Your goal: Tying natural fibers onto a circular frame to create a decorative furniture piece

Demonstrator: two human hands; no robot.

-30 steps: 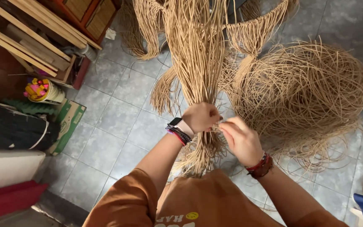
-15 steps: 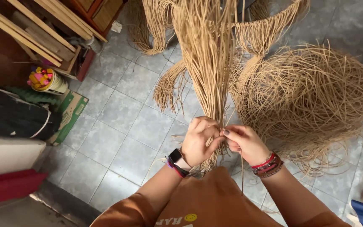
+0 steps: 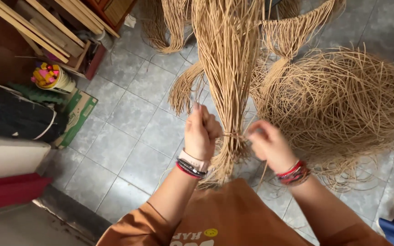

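Note:
A long bundle of tan rattan strands (image 3: 228,68) stretches from the top of the view down to my lap. A thin tie strand (image 3: 234,135) runs tight around it near its lower end. My left hand (image 3: 201,133) is fisted to the left of the bundle, gripping one end of that strand. My right hand (image 3: 269,145), on the right side, pinches the other end. Both wrists wear bracelets, and my orange shirt fills the bottom of the view.
A large loose coil of rattan (image 3: 343,105) lies on the grey tiled floor (image 3: 133,114) at right. More rattan bunches (image 3: 169,27) lie at the top. Wooden slats (image 3: 37,27), a cup of colourful items (image 3: 51,77), a black roll (image 3: 10,116) and a cardboard box (image 3: 78,114) stand at left.
My hands, which were together against the bundle, have pulled apart to either side, drawing the tie strand tight around it.

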